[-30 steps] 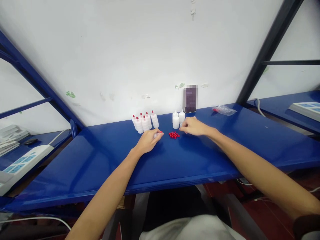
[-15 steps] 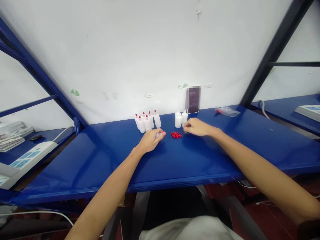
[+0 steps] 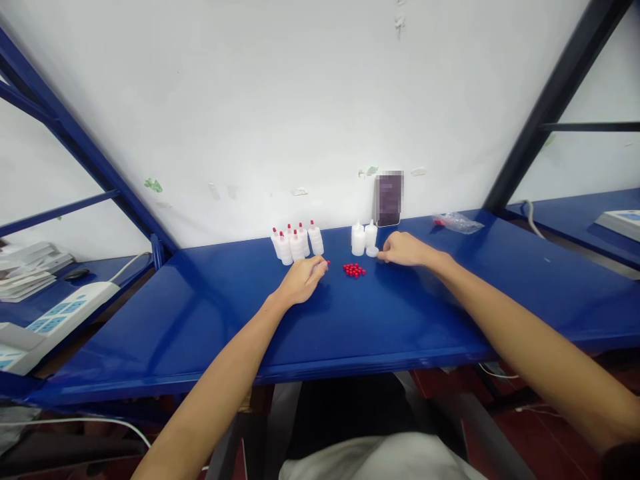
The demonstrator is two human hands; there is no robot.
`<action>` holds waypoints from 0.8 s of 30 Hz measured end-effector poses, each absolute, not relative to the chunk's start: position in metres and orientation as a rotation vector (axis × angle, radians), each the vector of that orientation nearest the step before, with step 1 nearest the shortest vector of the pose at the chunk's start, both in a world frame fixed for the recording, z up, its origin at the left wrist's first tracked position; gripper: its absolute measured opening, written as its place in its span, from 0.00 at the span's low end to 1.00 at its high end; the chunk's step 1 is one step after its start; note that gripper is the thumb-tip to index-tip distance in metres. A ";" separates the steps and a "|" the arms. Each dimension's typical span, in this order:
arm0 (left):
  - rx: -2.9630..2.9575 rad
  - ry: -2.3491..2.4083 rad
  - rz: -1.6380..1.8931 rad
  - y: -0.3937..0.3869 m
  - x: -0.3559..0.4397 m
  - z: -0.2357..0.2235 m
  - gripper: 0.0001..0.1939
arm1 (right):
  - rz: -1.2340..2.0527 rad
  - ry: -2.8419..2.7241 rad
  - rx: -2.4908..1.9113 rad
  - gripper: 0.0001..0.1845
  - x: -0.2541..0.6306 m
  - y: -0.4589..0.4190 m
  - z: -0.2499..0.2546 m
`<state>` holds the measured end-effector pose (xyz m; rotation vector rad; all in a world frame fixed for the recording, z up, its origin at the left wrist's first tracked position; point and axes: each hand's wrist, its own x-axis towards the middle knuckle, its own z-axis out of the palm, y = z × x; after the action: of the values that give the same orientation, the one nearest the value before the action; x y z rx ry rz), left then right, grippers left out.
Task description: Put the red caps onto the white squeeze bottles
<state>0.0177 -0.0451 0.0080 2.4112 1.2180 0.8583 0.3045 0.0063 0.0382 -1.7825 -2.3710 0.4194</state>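
Observation:
My left hand (image 3: pixel 302 279) is closed around a small white bottle (image 3: pixel 315 269) whose red tip (image 3: pixel 328 263) pokes out past the fingers. To the right, my right hand (image 3: pixel 403 249) has its fingers pinched together at the right edge of a round white piece (image 3: pixel 372 251). That piece looks like the end of a bottle lying down. Behind it stand a few white bottles (image 3: pixel 358 240) with bare nozzles. Between my hands lies a pile of small red caps (image 3: pixel 354 270). Several red-capped white bottles (image 3: pixel 297 245) stand upright beyond my left hand.
A dark phone-like device (image 3: pixel 389 199) leans against the white wall. Behind my right hand is a clear plastic bag (image 3: pixel 459 223) with something red in it. The blue table (image 3: pixel 350 327) has metal posts at both sides. A power strip (image 3: pixel 65 320) lies far left.
My right hand has shifted a little to the right, uncovering more of the round white piece. My left hand has turned slightly, still holding the red-capped bottle.

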 end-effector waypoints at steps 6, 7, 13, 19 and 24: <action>2.298 1.146 0.891 -0.044 0.014 0.005 0.19 | 0.319 -2.351 -1.810 0.13 0.305 0.011 0.030; 2.294 1.151 0.891 -0.043 0.014 0.004 0.18 | 0.310 -2.355 -1.818 0.13 0.304 0.012 0.028; 2.293 1.236 0.927 -0.042 0.013 0.002 0.15 | 0.218 -2.310 -1.918 0.14 0.299 0.011 0.025; 2.317 1.279 0.947 -0.045 0.015 0.003 0.17 | 0.182 -2.261 -1.969 0.14 0.298 0.008 0.026; 2.219 1.313 0.928 -0.047 0.018 0.001 0.22 | 0.142 -2.284 -1.735 0.14 0.294 -0.002 0.033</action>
<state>0.0183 -0.0467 0.0008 2.2188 1.3126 0.9280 0.2935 -0.0019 0.0335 -1.7350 -2.2842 0.1416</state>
